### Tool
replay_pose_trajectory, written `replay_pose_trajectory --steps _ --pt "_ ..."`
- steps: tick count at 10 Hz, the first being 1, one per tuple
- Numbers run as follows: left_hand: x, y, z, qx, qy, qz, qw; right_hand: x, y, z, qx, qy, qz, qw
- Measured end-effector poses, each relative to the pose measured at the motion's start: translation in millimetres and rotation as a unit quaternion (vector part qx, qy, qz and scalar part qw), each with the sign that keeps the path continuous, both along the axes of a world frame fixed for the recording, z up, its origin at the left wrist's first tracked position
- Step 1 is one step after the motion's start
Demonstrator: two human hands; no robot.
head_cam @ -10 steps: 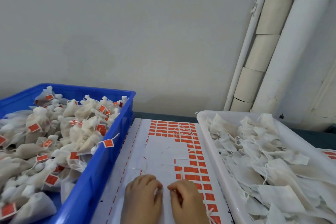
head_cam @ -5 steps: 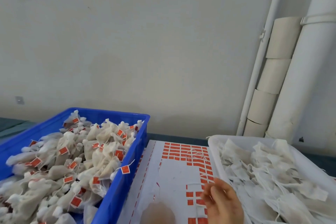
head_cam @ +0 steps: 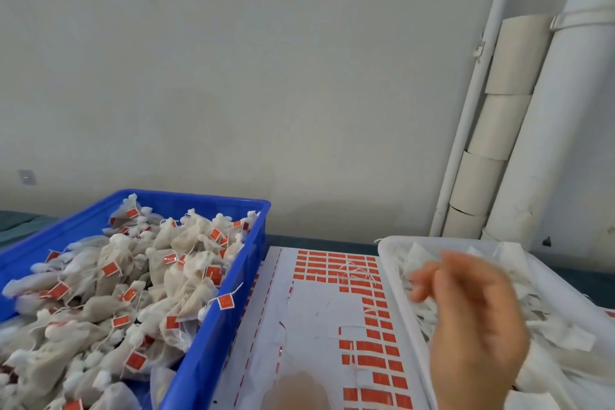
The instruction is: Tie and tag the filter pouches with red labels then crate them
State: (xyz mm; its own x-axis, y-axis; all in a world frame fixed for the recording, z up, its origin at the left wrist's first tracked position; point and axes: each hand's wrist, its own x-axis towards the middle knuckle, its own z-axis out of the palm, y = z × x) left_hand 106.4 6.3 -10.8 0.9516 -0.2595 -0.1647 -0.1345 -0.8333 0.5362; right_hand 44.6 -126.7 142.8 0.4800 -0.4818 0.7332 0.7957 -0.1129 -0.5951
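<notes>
right hand point(head_cam: 472, 319) blurred above white tray point(head_cam: 392, 280) of pouches point(head_cam: 559, 336), fingers half-curled, any hold unclear; left hand point(head_cam: 296, 391) equally unclear

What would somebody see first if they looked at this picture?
The big blue crate on the left grabs the eye first, heaped with white pouches that wear little red tags. In the middle lies a white sheet dotted with red labels. On the right, a blurry right hand hangs over a white tray of untagged pouches.
</notes>
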Motion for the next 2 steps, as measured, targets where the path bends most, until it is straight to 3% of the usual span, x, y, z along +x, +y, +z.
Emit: replay_pose_trajectory --steps 1,2 --pt "-4.4 6.7 13.7 0.042 -0.042 -0.140 0.988 -0.1 -20.6 30.4 0.094 0.013 0.122 0.988" --pt "-12.0 18.6 29.3 0.097 -0.113 -0.155 0.977 -5.5 -32.6 56.9 0.078 -0.013 0.190 0.979"
